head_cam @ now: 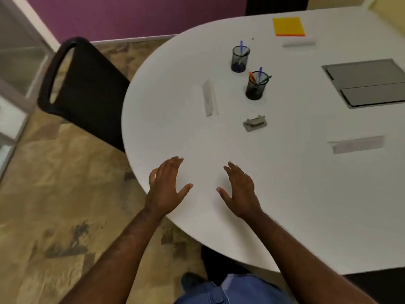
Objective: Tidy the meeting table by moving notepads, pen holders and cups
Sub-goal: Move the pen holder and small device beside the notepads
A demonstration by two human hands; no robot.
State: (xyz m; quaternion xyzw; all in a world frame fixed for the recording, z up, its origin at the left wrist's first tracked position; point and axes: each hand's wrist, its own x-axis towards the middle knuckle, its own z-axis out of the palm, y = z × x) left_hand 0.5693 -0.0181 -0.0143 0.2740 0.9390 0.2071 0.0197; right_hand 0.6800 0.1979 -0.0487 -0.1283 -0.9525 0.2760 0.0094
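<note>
pen holders (254,85) well beyond fingers (175,161), seemingly untouched

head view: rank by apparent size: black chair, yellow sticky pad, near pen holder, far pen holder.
1. black chair, by far the largest
2. yellow sticky pad
3. near pen holder and far pen holder: they look about alike, and the near one sits closer to the camera, so no ranking between them.

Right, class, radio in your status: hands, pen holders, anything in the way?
Left hand and right hand open, empty, over the table edge. Two pen holders, far and near, upright, untouched. Small grey clip lies between hands and holders.
</note>
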